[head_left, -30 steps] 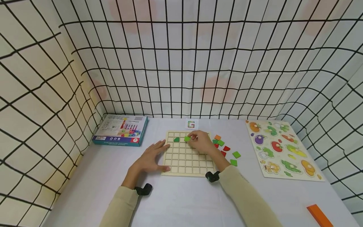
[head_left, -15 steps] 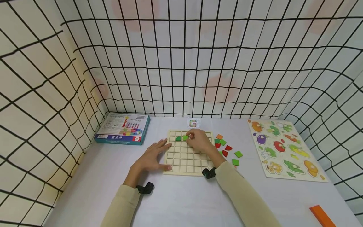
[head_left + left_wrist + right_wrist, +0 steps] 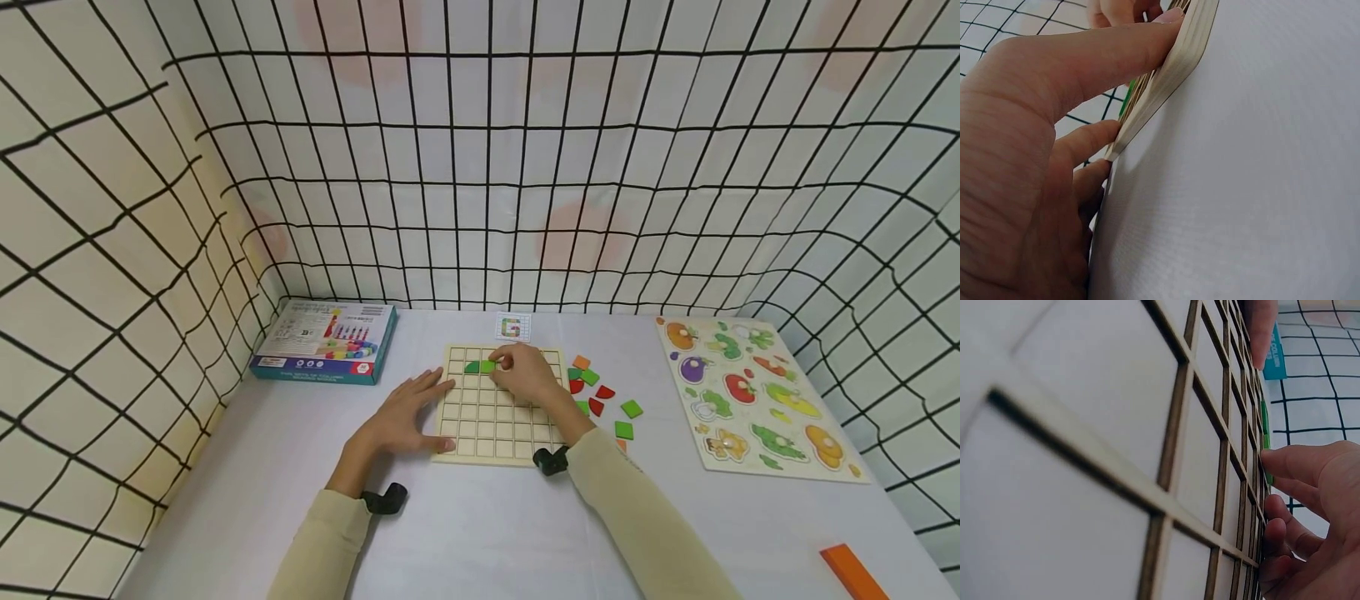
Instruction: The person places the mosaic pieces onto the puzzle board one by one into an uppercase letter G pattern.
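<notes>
A wooden grid board (image 3: 487, 423) lies on the white table. One dark green piece with a curved edge (image 3: 471, 367) sits in a cell of its second row. Right beside it is a light green square tile (image 3: 487, 366), level with the grid, its right side partly covered by fingertips. My right hand (image 3: 525, 375) pinches this tile, thumb and forefinger at its edge in the right wrist view. My left hand (image 3: 399, 417) rests at the board's left side with fingers spread. Its thumb (image 3: 1129, 47) lies over the board's rim in the left wrist view.
Loose red, orange and green pieces (image 3: 605, 392) lie right of the board. A small pattern card (image 3: 513, 327) is behind it. A boxed game (image 3: 322, 342) lies back left, a vegetable puzzle board (image 3: 780, 417) right, an orange block (image 3: 853, 571) front right. Black-lined mesh surrounds the table.
The right hand has brought the light green tile left, against the dark green piece, and the tile now lies flatter in its cell. The left hand keeps its place on the board.
</notes>
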`<action>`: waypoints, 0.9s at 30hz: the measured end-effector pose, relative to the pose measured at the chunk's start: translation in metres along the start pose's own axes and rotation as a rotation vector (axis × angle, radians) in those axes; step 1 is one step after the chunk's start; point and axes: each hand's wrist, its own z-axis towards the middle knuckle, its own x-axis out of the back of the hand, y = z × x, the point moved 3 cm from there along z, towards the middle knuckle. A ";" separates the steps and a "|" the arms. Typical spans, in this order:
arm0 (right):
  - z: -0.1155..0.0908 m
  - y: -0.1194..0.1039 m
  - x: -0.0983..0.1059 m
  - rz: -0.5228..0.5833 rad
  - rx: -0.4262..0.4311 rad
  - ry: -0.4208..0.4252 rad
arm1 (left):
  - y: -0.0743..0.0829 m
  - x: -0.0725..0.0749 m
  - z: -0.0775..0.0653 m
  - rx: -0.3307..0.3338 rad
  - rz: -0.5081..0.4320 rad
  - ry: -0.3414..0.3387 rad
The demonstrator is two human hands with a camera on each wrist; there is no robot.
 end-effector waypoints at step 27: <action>-0.032 0.034 0.044 0.093 0.014 0.100 | 0.003 -0.002 -0.002 0.002 0.006 0.011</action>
